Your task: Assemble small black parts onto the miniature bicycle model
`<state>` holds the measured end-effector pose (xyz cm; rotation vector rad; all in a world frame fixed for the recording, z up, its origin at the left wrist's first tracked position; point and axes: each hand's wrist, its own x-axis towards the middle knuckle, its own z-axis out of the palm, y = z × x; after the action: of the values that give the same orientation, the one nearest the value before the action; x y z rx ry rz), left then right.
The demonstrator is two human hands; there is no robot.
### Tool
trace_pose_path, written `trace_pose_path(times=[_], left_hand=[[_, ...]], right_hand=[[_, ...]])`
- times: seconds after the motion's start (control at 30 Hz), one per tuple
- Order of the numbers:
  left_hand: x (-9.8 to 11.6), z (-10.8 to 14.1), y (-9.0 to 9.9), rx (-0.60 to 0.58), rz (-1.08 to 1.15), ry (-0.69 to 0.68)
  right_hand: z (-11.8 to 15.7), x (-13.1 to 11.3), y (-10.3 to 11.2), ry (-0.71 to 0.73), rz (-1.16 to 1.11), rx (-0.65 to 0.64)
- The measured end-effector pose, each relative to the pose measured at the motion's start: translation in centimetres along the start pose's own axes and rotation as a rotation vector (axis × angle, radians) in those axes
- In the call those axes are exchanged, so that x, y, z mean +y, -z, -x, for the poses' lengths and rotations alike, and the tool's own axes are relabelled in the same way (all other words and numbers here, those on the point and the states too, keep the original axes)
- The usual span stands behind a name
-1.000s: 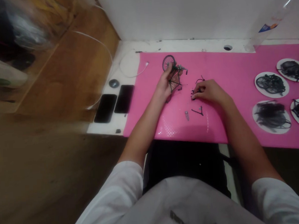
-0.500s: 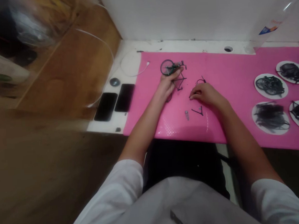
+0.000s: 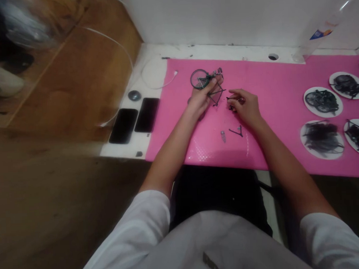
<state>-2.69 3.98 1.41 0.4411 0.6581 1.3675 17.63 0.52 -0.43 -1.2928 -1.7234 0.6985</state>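
Observation:
A small model bicycle (image 3: 216, 95) with a spoked wheel and thin dark frame is gripped by my left hand (image 3: 201, 99) above the pink mat (image 3: 274, 105). To its right, my right hand (image 3: 246, 106) has its fingers curled around a small dark part (image 3: 231, 107), whose shape is mostly hidden. Below the hands, a dark V-shaped piece (image 3: 237, 131) and a small grey piece (image 3: 223, 136) lie on the mat.
Plates of dark bicycle parts stand at the right, among them a plate with a wheel (image 3: 308, 111). Two black phones (image 3: 123, 126), a round dark object (image 3: 134, 95) and a white cable (image 3: 161, 87) lie at the left. A clear bottle (image 3: 321, 32) is at the back right.
My right hand has moved up from near the mat, now with a dark part in its fingers. The curved dark part behind it no longer shows there. My left hand keeps the bicycle, slightly turned.

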Motion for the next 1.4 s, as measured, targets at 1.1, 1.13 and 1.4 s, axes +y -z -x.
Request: trace_pose_path(times=[1.1,1.13,1.4], left_hand=[[-0.9,0.3,1.4,-0.197,-0.437,-0.049],[-1.1,0.2,1.5,-0.205,-0.436,-0.061],[-1.5,-0.3,1.8,-0.231,-0.445,-0.076]], right_hand=[[-0.3,1.2,-1.4,0.2,-0.055,0.358],[-0.4,1.2,-1.4,0.202,-0.048,0.355],[-0.4,1.2,-1.2,0.206,-0.066,0.349]])
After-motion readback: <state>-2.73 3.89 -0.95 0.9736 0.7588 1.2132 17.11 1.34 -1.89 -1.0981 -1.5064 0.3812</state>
